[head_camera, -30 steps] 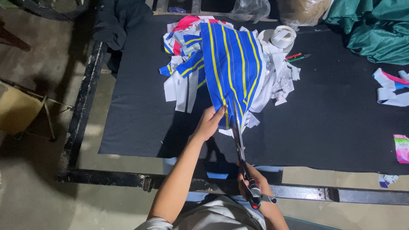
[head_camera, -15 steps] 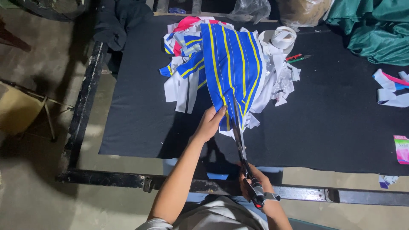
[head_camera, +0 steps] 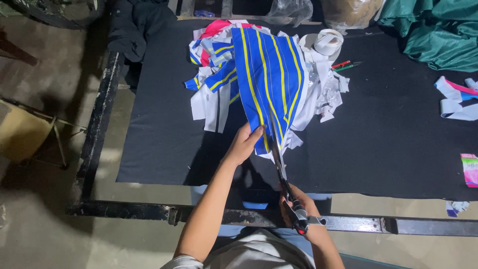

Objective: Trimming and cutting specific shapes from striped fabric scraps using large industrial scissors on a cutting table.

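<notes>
1. Nearest: right hand (head_camera: pixel 298 206), grip clamped on scissors (head_camera: pixel 283 174) at the counter (head_camera: pixel 398 149) front edge, blades reaching into the cloth.
2. Left hand (head_camera: pixel 244 144), fingers pinching blue yellow-striped fabric (head_camera: pixel 266 79) beside the blades.
3. Beyond: white scrap pile (head_camera: pixel 323 84), tape roll (head_camera: pixel 327 42), green cloth (head_camera: pixel 438 30) far right.

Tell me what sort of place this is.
Probably a small tailoring or garment-cutting workshop. The right hand works long scissors into blue striped fabric that the left hand steadies, on a black cutting table with a heap of offcuts and green cloth.
</notes>
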